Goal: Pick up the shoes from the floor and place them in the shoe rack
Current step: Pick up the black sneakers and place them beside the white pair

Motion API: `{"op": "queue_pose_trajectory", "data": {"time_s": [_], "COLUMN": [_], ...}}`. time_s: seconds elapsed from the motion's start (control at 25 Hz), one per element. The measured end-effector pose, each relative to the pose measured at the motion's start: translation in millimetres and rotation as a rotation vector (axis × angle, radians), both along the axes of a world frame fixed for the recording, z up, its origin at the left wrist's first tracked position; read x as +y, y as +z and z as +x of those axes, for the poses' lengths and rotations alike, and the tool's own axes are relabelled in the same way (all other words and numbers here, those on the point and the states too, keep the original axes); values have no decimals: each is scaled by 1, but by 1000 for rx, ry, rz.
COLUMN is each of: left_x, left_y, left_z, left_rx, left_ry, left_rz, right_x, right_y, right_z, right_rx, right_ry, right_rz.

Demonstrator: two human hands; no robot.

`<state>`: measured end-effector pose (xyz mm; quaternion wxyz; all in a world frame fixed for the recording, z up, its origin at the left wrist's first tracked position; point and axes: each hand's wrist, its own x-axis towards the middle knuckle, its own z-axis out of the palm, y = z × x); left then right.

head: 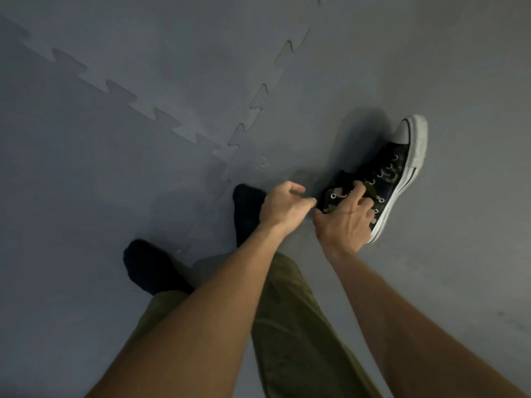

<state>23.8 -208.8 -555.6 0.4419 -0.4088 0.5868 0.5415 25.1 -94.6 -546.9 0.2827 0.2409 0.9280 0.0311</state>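
Camouflage canvas lies under the fingers (359,188) of the right hand (346,218), which are spread across the lace eyelets and collar of a sneaker (393,170); the thumb sits at the heel-side opening. The left hand (283,206) is loosely curled, thumb and forefinger close together beside the collar; whether they pinch its edge cannot be told. The sneaker rests tilted on the grey foam floor (143,81), white toe cap pointing away, white sole rim to the right. Two feet in dark socks (247,208) and olive trousers (287,311) occupy the lower centre.

Risk, as a judgement: the spread grip covers soft canvas, so the collar may fold and the sneaker swing toe-down or slip on lifting. Neither a second shoe nor the shoe rack is in view. No brand, label or writing is legible.
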Motion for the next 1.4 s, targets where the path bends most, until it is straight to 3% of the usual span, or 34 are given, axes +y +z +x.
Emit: {"op": "queue_pose_trajectory", "data": {"time_s": [0.12, 0.28, 0.4, 0.6, 0.76, 1.0, 1.2, 1.4], "left_x": [15, 18, -4, -83, -167, -265, -342, -396], "left_y": [-10, -9, 9, 43, 80, 138, 166, 168], "left_z": [3, 0, -5, -36, -39, -24, -24, -5], "left_rx": [-18, 8, 38, 76, 111, 183, 242, 227], "left_ry": [-94, -96, -15, 245, 241, 519, 628, 645], "left_rz": [34, 60, 34, -67, -203, -366, -424, -450], "right_x": [13, 10, -15, -102, -175, -288, -382, -449], "right_y": [-20, -5, 24, 70, 105, 149, 164, 165], "right_z": [4, 2, -13, -36, -46, -88, -113, -115], "right_rx": [51, 235, 371, 415, 377, 171, 51, -218], "right_ry": [-5, -154, -148, -85, -20, 279, 386, 398], "right_rz": [62, -68, -266, -548, -712, -843, -808, -754]}}
